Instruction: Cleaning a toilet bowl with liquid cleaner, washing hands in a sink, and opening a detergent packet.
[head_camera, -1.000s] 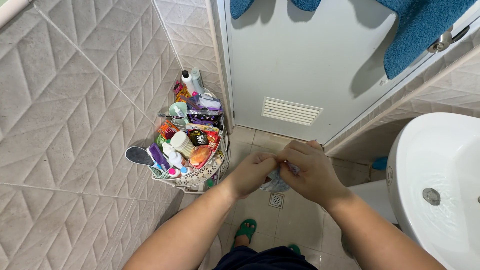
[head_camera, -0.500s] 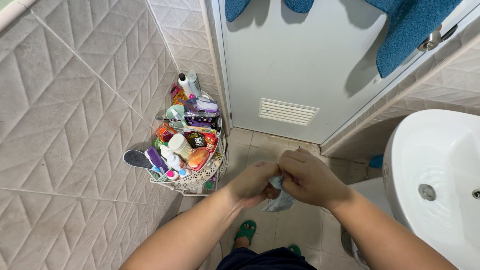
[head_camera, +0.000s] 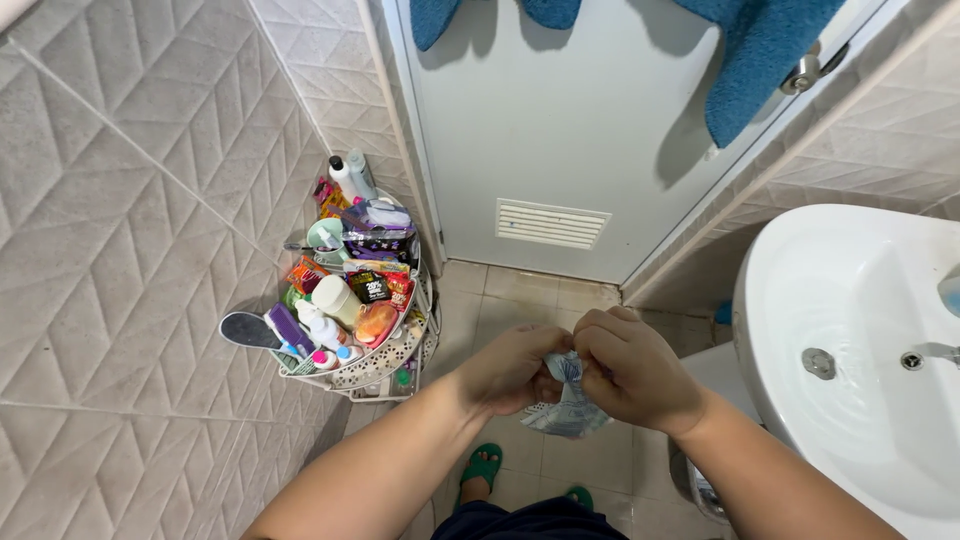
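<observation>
Both my hands meet over the bathroom floor, pinching a small crinkled plastic sachet (head_camera: 568, 405) of pale grey and blue. My left hand (head_camera: 510, 370) grips its left side with fingers curled shut. My right hand (head_camera: 633, 368) grips its top right edge, thumb and fingers pressed together. Most of the sachet hangs below my fingers; its top is hidden between them.
A white corner rack (head_camera: 385, 355) crowded with bottles, tubes and packets hangs on the tiled wall at left. A white washbasin (head_camera: 850, 300) with drain and tap is at right. A grey door (head_camera: 560, 130) with a vent and blue towels (head_camera: 755, 55) stands ahead. Green sandals (head_camera: 484, 465) show below.
My view has swung right, so the rack and door shifted left and more basin shows. Both hands stay on the sachet, which now hangs lower beneath my fingers.
</observation>
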